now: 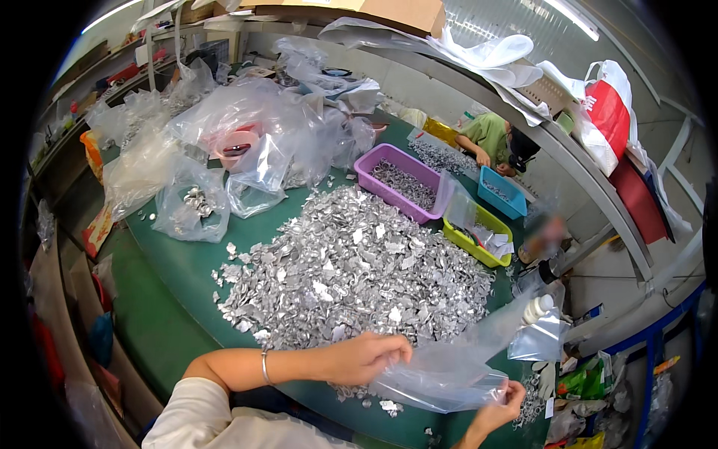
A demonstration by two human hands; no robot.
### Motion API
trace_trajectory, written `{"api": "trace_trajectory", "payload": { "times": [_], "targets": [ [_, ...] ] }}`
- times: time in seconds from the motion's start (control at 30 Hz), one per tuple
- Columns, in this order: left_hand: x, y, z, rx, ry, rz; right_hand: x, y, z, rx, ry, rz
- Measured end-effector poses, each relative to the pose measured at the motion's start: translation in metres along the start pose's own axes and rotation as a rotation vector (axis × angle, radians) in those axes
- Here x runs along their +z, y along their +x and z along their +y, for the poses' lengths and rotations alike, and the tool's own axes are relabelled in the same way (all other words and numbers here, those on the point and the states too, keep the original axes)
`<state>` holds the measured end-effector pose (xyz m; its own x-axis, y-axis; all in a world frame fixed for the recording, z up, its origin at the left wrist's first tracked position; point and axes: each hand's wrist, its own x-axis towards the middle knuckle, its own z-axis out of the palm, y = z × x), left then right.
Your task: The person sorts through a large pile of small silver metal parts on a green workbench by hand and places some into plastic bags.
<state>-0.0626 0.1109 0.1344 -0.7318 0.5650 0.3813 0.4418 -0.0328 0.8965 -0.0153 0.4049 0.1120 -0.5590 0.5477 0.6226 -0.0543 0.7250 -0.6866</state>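
Observation:
Between my hands stretches a clear plastic bag (441, 378), above the near right part of the table. My left hand (370, 358) pinches its left side, with a silvery bangle on that wrist. My right hand (499, 410) grips the bag's lower right corner between thumb and fingers. Just beyond the bag spreads a large heap of small silvery metal pieces (351, 269). A few loose bits lie near my left forearm, and I cannot make out anything inside the bag.
Behind the heap stand a purple basket (360, 166), a lime-green basket (510, 258) and a blue basket (481, 196). Clear bags (247, 112) crowd the far left of the green table (176, 262). Across the table, a person in a green shirt (486, 133) bends over small pieces.

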Motion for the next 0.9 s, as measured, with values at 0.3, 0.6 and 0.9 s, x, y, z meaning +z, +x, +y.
{"api": "trace_trajectory", "payload": {
  "times": [0.3, 0.6, 0.9],
  "targets": [
    [0.004, 0.017, -0.016, 0.245, 0.899, 0.269, 0.017, -0.010, -0.050, 0.619, 0.836, -0.444],
    [-0.021, 0.034, -0.046, -0.191, -0.217, 0.334, 0.038, -0.008, -0.044, -0.057, 0.002, -0.679],
    [-0.032, 0.026, -0.022, -0.148, 0.506, -0.001, 0.041, 0.010, -0.027, 0.180, 0.283, -0.429]
  ]
}}
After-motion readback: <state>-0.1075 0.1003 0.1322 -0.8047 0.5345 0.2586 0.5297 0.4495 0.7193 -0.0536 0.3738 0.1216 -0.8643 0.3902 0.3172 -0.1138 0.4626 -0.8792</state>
